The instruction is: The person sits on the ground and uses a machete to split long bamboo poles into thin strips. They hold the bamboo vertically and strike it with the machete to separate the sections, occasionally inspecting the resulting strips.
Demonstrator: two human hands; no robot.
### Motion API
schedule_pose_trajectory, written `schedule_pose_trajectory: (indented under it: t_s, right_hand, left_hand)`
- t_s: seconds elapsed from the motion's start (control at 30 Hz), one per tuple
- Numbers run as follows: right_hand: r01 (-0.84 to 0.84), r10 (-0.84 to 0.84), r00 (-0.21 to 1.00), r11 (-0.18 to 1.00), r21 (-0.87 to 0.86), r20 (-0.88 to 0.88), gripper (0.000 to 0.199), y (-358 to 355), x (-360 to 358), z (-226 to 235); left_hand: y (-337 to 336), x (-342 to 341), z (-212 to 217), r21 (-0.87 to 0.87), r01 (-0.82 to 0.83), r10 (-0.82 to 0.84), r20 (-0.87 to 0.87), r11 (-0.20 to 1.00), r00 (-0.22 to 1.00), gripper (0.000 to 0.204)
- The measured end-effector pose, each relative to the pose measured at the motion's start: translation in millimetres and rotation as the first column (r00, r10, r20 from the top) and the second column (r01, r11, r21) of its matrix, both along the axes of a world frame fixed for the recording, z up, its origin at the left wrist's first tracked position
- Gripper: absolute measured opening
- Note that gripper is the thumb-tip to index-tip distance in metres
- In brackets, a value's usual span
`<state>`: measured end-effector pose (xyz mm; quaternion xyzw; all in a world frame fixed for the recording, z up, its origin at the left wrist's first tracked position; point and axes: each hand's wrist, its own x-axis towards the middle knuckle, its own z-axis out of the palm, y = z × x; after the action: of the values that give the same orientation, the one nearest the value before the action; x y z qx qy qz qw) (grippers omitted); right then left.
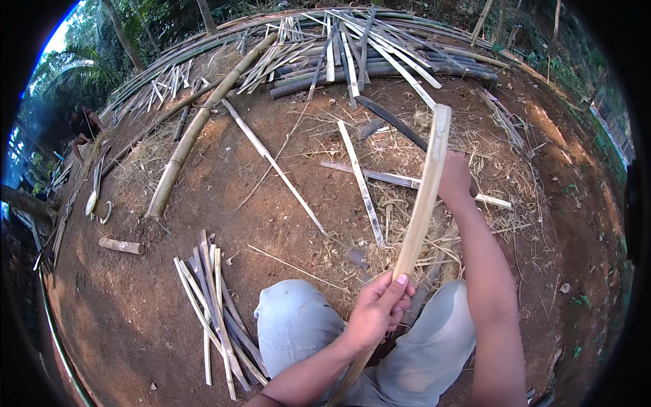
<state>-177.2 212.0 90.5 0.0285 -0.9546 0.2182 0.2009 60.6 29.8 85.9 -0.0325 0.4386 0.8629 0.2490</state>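
Observation:
My left hand (pixel 380 306) is closed around a long pale bamboo strip (pixel 419 217), thumb on top. The strip slants up and away from between my knees, its far end raised off the ground. My right hand (pixel 457 178) sits just behind and right of the strip's upper part, fingers curled round the handle of a large knife. The knife's dark, curved blade (pixel 392 121) points to the far left, passing behind the strip. Part of my right hand and the handle are hidden, and whether the blade touches the strip I cannot tell.
Cut bamboo strips (pixel 215 305) lie bundled left of my knees. Curly shavings (pixel 488 163) and loose strips (pixel 363 182) cover the ground ahead. A bamboo pole (pixel 203 129) lies at the left; stacked poles (pixel 380 71) are at the back. Another person (pixel 85 129) is at the far left.

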Motion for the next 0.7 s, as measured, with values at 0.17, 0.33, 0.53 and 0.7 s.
schedule_pose_trajectory:
  t_s: [0.17,0.33,0.53,0.7]
  right_hand:
    - [0.070,-0.068,0.990,0.998,-0.011,0.120,0.019,16.0,-5.7,-11.3]
    - [0.077,-0.097,0.991,0.974,-0.211,-0.086,0.018,21.0,9.9,-0.8]
    - [-0.293,0.285,0.923,0.956,0.008,-0.258,0.019,-4.2,47.6,25.5]
    - [-0.463,0.560,0.762,0.822,0.333,-0.324,0.015,-32.2,73.8,33.2]
  left_hand:
    - [-21.6,-11.1,3.8,0.053,-0.084,0.081,0.055,0.995,0.995,0.026]
    - [-36.5,-10.1,6.9,0.073,-0.115,0.111,0.056,0.991,0.992,0.026]
    - [-36.5,-18.0,8.1,0.175,-0.077,0.064,0.077,0.982,0.995,0.025]
    - [-41.8,-24.1,5.0,0.209,0.042,-0.061,0.083,0.977,0.995,0.028]
